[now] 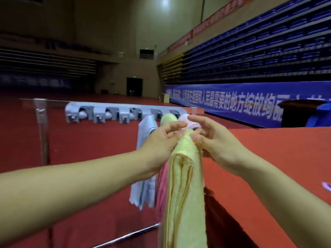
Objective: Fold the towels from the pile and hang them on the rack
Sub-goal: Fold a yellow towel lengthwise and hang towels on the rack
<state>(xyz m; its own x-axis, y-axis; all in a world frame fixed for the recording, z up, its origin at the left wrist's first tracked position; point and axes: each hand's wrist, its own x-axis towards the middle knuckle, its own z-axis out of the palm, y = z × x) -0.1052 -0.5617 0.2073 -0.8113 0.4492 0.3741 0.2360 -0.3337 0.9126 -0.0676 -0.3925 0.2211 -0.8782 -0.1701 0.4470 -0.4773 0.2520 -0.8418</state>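
Both hands' fingers pinch yellow towel (182, 176) top, seemingly hung at rack (111, 113).

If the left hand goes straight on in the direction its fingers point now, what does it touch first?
The left hand points right, across the yellow towel. Its fingertips would likely meet the fingers of the right hand first, or the pink towel just behind; depth between them is unclear.

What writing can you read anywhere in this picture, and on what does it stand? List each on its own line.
Blue banner, white Chinese characters, partly legible: "人民最需要的地方绽放绚丽"; its left and right ends are too blurred.
Red banner above the seats: too blurred to read.
Towels and rack: no writing visible.
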